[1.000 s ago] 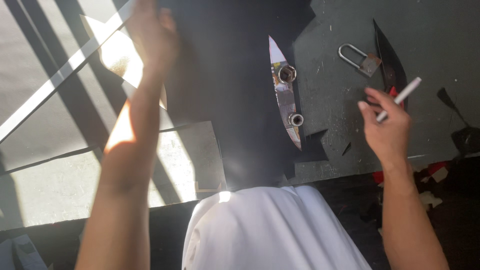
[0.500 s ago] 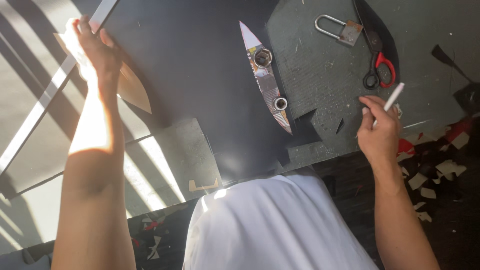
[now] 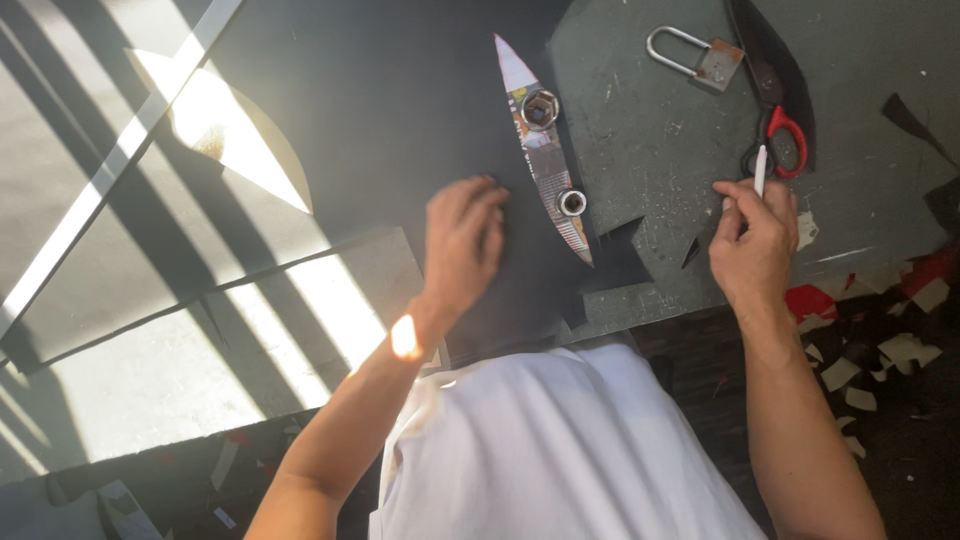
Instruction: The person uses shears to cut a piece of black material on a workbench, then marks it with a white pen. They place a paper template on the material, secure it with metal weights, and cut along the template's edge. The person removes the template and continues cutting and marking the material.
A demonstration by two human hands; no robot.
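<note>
**Flattening the black sheet, marker at the ready**

The left hand [image 3: 462,240] lies palm-down, fingers spread and holding nothing, on the large black sheet [image 3: 390,110] that covers the middle and upper middle of the frame. Just right of that hand, a pale leaf-shaped strip [image 3: 548,160] runs from the top centre down toward the middle, pinned by two metal sockets [image 3: 540,108], one near its upper end and one lower down. The right hand [image 3: 752,240], at centre right, is closed around a white marker [image 3: 759,172] whose tip points up toward the red-handled scissors [image 3: 772,135]. A padlock [image 3: 700,58] rests at upper right on the grey surface [image 3: 650,200], and paper scraps [image 3: 900,350] litter the floor at the lower right.

As a judgement, doing this well calls for steady, even pressure from the flat left palm near the strip, so the sheet does not creep or buckle where sun and shadow make its edge hard to read. The marker hand is best kept braced on the surface, the pen held low and close to the tip. The sockets look like weights; leaving them undisturbed keeps the strip aligned.
</note>
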